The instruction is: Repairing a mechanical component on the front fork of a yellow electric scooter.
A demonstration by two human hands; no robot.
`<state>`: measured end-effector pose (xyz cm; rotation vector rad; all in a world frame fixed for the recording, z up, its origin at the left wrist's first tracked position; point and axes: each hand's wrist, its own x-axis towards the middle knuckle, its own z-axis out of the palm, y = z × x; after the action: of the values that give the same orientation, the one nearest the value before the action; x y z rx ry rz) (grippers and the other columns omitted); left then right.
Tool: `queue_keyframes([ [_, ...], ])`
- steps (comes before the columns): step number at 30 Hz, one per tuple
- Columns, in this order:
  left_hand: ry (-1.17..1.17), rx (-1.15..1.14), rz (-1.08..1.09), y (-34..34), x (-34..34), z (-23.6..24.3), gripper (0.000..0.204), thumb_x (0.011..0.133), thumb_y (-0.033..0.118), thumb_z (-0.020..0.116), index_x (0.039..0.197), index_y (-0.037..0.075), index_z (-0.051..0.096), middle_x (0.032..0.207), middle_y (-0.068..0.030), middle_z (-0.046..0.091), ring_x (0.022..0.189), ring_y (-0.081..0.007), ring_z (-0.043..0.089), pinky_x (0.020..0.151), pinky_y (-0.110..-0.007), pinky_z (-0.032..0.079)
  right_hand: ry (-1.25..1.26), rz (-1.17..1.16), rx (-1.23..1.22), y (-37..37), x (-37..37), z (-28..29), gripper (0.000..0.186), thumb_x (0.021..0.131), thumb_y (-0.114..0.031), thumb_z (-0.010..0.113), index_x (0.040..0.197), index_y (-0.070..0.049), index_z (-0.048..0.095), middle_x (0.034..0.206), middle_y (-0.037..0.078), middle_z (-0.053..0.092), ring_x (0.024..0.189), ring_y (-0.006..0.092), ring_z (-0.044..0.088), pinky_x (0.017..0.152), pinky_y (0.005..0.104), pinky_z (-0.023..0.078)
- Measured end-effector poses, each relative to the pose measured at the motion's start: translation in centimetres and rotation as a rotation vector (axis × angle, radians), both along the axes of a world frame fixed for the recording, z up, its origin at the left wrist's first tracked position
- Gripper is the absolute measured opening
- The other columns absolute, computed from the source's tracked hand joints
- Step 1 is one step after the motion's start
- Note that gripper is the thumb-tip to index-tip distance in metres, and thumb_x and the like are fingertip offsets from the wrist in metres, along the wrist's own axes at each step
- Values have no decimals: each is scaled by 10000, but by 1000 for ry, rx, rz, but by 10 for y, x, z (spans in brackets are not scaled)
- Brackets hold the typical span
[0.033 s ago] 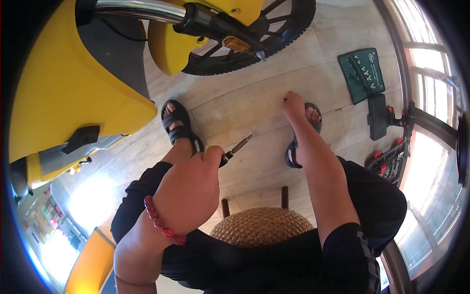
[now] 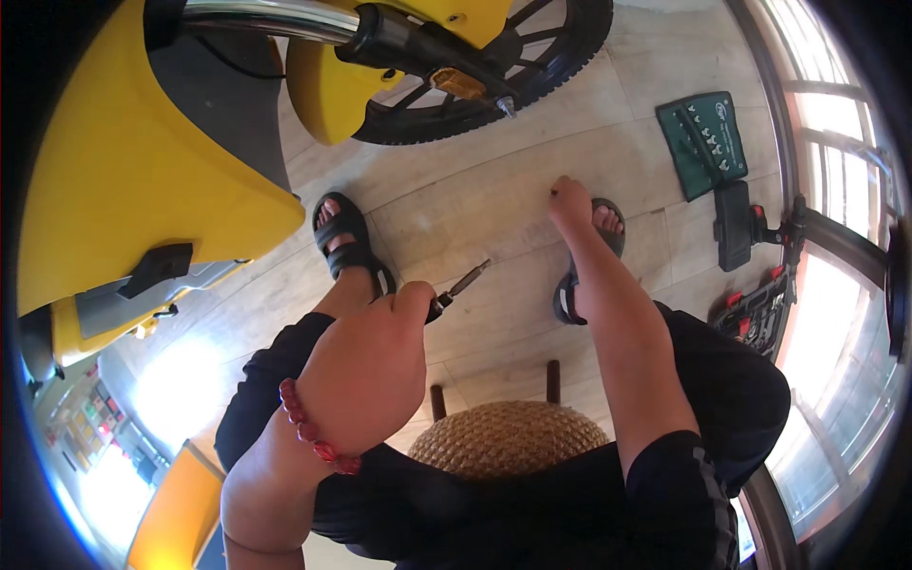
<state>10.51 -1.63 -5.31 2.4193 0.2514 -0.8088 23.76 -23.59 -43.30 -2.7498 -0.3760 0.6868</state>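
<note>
My left hand (image 2: 370, 361), with a red bead bracelet at the wrist, is closed round the dark handle of a screwdriver (image 2: 467, 280). The metal shaft points up and to the right, over the floor. My right hand (image 2: 570, 201) is held above my right sandal (image 2: 613, 242), its fingers curled; a small dark bit shows at the fingertips, too small to name. Ahead of both hands stand a yellow vehicle's body (image 2: 114, 114) and its front wheel (image 2: 570, 57), with a chrome fork (image 2: 266, 19) and an orange reflector (image 2: 456, 84).
I sit on a woven stool (image 2: 508, 437) on a pale plank floor (image 2: 446, 190). To the right lie a green tool roll (image 2: 701, 142), a black case (image 2: 731, 228) and an open toolbox (image 2: 760, 313) beside a glazed door (image 2: 826, 304). An orange object (image 2: 171, 503) stands at lower left.
</note>
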Motion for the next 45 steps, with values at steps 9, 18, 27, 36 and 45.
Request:
queue_keyframes([
  [9, 35, -16, -10, 6, -2, 0, 236, 788, 19, 492, 1017, 16, 436, 807, -222, 553, 752, -411, 558, 634, -454, 446, -10, -26, 79, -1, -2, 9, 156, 749, -123, 528, 857, -16, 564, 876, 208, 592, 858, 373, 576, 730, 452, 472],
  [18, 26, -434, 442, 12, 12, -14, 227, 803, 55, 531, 1003, -28, 464, 751, -131, 589, 672, -217, 590, 611, -316, 460, 881, -365, 889, 36, -58, 58, 118, 822, -172, 564, 854, -61, 583, 728, 57, 581, 652, 161, 564, 564, 293, 488],
  [27, -79, -1091, 1156, 39, 27, -49, 201, 870, 56, 456, 1052, -26, 425, 967, -128, 573, 903, -218, 588, 762, -317, 492, 1456, -494, 1387, 100, -59, 275, 295, 903, -309, 471, 1003, -41, 544, 892, 81, 591, 753, 201, 595, 692, 351, 501],
  [36, -38, -1008, 1022, 35, 42, -88, 182, 893, 98, 463, 1061, 30, 476, 966, -79, 572, 849, -159, 560, 786, -292, 472, 1092, -569, 1186, 102, -59, 264, 208, 875, -237, 530, 880, -32, 567, 660, 24, 530, 579, 123, 515, 536, 250, 423],
  [45, -64, -984, 1084, 37, 63, -91, 208, 898, 124, 469, 1091, 44, 467, 939, -73, 571, 775, -121, 531, 696, -242, 463, 751, -605, 1178, 126, -61, 275, 213, 892, -210, 497, 834, -9, 537, 570, 4, 463, 478, 81, 453, 443, 233, 366],
])
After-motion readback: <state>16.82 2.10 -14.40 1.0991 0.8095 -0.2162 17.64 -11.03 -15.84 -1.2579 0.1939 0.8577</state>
